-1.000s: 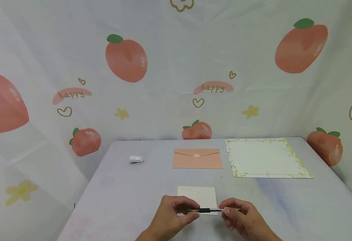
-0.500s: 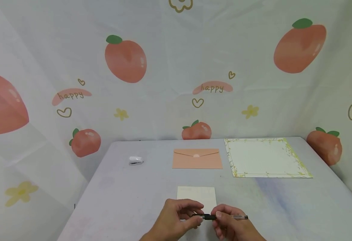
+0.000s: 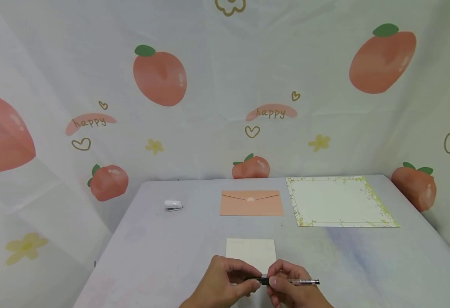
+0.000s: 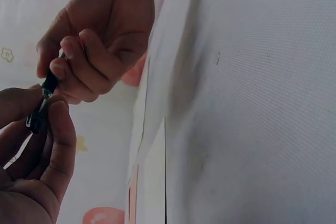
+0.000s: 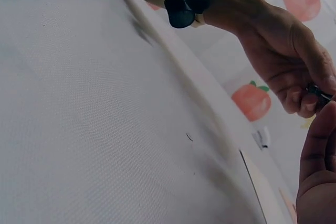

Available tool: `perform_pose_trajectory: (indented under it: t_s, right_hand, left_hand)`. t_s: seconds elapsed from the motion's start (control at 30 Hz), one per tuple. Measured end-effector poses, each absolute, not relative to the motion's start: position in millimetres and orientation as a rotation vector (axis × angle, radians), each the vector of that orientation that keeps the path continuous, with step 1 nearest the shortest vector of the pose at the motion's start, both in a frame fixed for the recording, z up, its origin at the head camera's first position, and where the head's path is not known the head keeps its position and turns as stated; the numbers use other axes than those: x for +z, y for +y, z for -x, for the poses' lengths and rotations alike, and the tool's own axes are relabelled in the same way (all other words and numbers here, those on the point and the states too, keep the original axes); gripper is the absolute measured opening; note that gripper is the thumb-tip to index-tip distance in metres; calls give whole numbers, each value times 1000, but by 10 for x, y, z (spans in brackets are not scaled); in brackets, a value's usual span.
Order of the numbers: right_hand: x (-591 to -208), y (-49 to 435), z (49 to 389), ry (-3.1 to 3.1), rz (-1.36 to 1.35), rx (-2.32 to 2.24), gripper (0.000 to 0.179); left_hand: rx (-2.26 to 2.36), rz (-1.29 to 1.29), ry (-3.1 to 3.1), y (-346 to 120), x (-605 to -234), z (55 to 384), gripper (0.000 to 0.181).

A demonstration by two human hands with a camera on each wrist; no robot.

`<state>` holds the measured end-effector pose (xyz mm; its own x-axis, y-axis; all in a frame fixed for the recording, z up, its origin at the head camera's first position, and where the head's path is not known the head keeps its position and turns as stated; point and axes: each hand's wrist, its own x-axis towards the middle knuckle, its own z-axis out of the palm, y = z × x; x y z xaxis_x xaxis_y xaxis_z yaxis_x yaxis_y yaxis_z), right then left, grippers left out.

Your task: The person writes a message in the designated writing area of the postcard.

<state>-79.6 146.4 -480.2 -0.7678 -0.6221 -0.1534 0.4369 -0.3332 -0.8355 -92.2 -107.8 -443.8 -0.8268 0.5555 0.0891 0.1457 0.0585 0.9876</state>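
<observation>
A black and clear gel pen [image 3: 303, 282] lies level between both hands, in front of a small cream sheet of paper [image 3: 251, 251]. My left hand [image 3: 225, 282] pinches its dark capped end between thumb and fingertips. Farther along, my right hand [image 3: 292, 284] pinches the black grip, and the clear barrel sticks out to the right. In the left wrist view the pen's cap [image 4: 35, 119] shows between the left fingertips, with the right hand close beyond it. The lower part of the paper is hidden behind the hands.
Behind the paper lies a peach envelope [image 3: 251, 204] with its flap down. A large sheet with a floral border [image 3: 336, 201] is at the back right. To the far left stands a small white stapler [image 3: 173, 205]. A fruit-print cloth [image 3: 209, 141] hangs behind the table.
My right hand has slid left along the pen from the barrel to the black grip, closer to the left hand. Both hands have come slightly nearer the body.
</observation>
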Motion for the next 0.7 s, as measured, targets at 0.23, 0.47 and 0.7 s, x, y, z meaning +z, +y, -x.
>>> perform_pose_trajectory:
  t_s: [0.23, 0.47, 0.7]
  right_hand:
    - [-4790, 1440, 781, 1249, 252, -2141, 9]
    - [-4785, 1439, 777, 1260, 285, -2131, 11]
    - [-4762, 1458, 769, 1289, 346, -2129, 10]
  left_hand:
    - [1821, -689, 2021, -1078, -4406, 903, 18]
    - [1824, -726, 2051, -1072, -4377, 870, 18]
    - [1813, -788, 2088, -1082, -4372, 833, 16]
